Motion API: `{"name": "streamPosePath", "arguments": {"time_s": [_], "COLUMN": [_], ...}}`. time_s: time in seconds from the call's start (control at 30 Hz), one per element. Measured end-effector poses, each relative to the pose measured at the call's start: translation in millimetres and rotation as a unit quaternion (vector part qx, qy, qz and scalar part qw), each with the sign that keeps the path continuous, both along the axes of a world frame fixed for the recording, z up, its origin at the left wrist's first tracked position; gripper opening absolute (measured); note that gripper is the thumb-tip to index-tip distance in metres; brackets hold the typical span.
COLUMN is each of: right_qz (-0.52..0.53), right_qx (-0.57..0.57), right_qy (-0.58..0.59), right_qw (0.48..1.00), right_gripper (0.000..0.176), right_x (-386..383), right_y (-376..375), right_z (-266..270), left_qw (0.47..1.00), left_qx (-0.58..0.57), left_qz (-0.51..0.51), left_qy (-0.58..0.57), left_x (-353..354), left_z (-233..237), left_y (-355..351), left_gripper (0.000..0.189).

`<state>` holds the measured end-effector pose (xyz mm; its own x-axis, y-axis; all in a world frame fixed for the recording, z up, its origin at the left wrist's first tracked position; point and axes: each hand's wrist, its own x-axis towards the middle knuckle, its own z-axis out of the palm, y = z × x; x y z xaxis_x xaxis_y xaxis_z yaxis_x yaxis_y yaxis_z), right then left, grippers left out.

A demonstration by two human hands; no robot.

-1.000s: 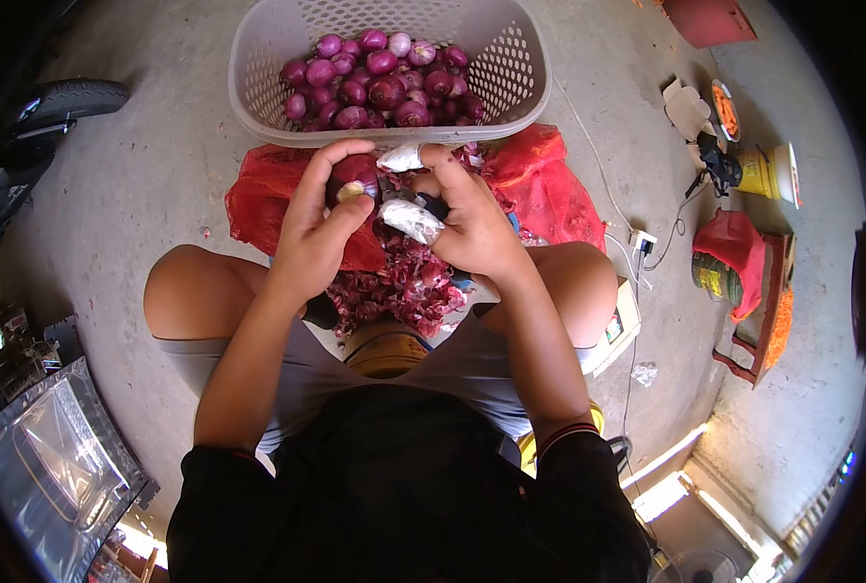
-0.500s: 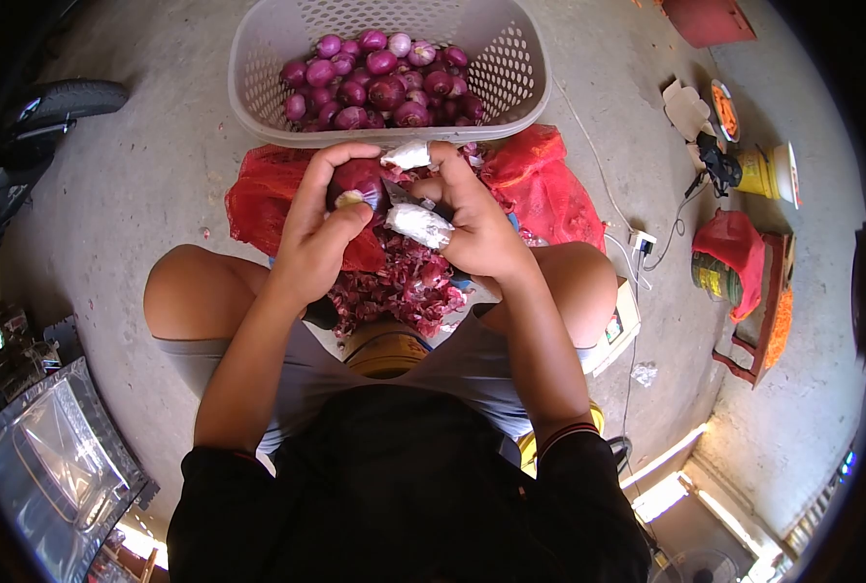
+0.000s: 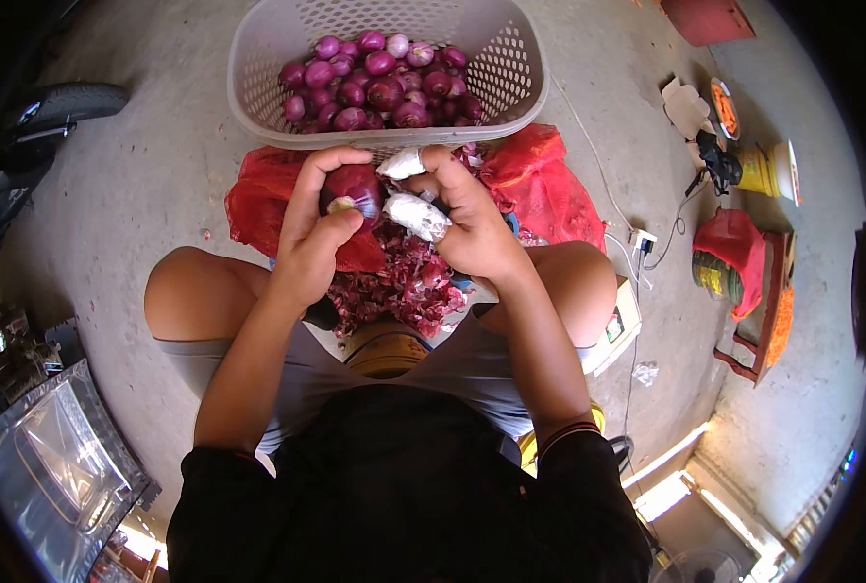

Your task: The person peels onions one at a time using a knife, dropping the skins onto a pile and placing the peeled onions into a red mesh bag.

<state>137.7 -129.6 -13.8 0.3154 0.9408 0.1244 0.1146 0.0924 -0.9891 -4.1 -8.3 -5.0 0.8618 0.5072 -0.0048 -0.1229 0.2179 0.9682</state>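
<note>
1. Head view, straight down: a bare grey concrete floor (image 3: 161,175), rough and stained, under a person who sits low with knees apart.
2. At the left edge lie a black tyre (image 3: 73,97) and a crinkled clear plastic bag (image 3: 54,457). At the right are a white cable (image 3: 598,165) and a red stool (image 3: 758,311).
3. Ahead stands a pale plastic basket (image 3: 520,107) with rounded corners and perforated walls. It is partly filled with glossy peeled purple onions (image 3: 384,92).
4. Just below it, red mesh sacking (image 3: 258,199) is spread on the floor. A heap of papery purple skins (image 3: 404,287) lies on it between the knees.
5. The red onion (image 3: 355,189), round and shiny, is held above the sacking, close to the basket's near rim.
6. The left hand (image 3: 311,243) cups it, fingers curled over the top and thumb pressed on its pale root end.
7. The right hand (image 3: 476,233) is curled tight. Its forefinger and thumb, wrapped in white tape (image 3: 415,216), touch the onion's side; what they pinch cannot be told.
</note>
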Motion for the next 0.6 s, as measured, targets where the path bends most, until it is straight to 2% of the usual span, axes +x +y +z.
{"name": "streamPosePath", "arguments": {"time_s": [0.13, 0.23, 0.3, 0.43, 0.53, 0.6], "right_qz": [-0.016, -0.027, -0.037, -0.069, -0.03, -0.029], "right_qx": [-0.001, 0.015, 0.003, 0.001, -0.016, 0.019], "right_qy": [0.067, 0.052, 0.078, 0.102, 0.033, -0.034], "right_qw": [0.998, 0.998, 0.996, 0.992, 0.999, 0.999], "right_gripper": [0.033, 0.033, 0.036, 0.042, 0.048, 0.05], "right_x": [-3.2, -0.4, 4.6, 4.9, 3.2, 2.9], "right_y": [0.0, 0.2, -0.7, -0.9, -4.3, -2.3], "right_z": [12.9, 8.1, 8.2, 8.6, 9.5, 6.0], "left_qw": [0.999, 0.996, 0.988, 0.984, 0.981, 0.978], "left_qx": [-0.024, -0.069, -0.121, -0.15, -0.17, -0.186], "left_qz": [0.007, 0.003, -0.019, -0.008, -0.008, -0.007], "left_qy": [-0.039, -0.062, -0.094, -0.097, -0.098, -0.097], "left_x": [3.9, 4.3, 2.8, 6.4, 7.5, 8.4], "left_z": [1.6, 3.2, 1.5, 9.0, 5.3, 4.7], "left_y": [-3.2, -3.6, -0.3, -0.2, 2.2, 3.2], "left_gripper": [0.048, 0.051, 0.055, 0.061, 0.061, 0.06]}}
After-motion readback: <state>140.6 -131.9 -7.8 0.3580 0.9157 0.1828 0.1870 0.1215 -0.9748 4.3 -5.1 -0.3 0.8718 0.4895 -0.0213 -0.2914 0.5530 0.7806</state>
